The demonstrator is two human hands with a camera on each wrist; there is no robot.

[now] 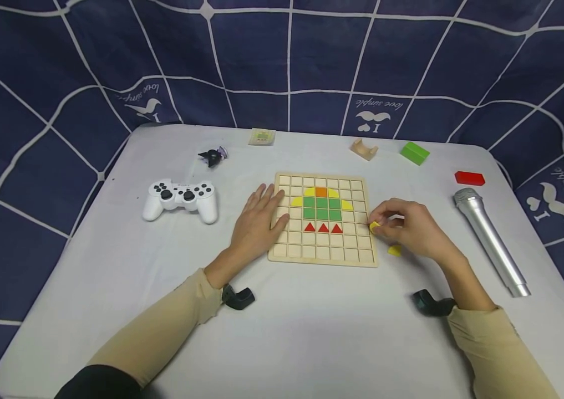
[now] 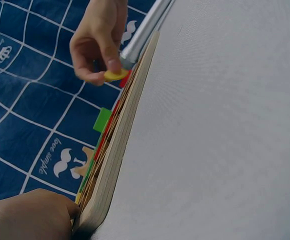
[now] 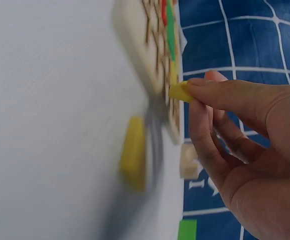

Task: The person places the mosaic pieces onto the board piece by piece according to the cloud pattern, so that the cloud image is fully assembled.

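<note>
A square wooden grid board [image 1: 321, 255] lies mid-table, bearing green squares [image 1: 322, 208], an orange square [image 1: 320, 192], yellow pieces along the top and sides, and a row of red triangles [image 1: 323, 228]. My left hand [image 1: 258, 219] rests on its left edge with fingers extended. Beside the right edge, my right hand [image 1: 413, 228] pinches a small yellow piece [image 3: 181, 91] between thumb and fingertips, raised above the table in the right wrist view. Below that hand, another yellow piece [image 1: 394, 250] lies on the table.
Left of the board sits a white game controller [image 1: 180, 199], with a small dark figure [image 1: 213, 157] behind it. Along the back are a patterned card [image 1: 262, 137], a wooden arch block [image 1: 364, 149] and a green block [image 1: 415, 153]. At right lie a red block [image 1: 470, 178] and a silver microphone [image 1: 492, 242].
</note>
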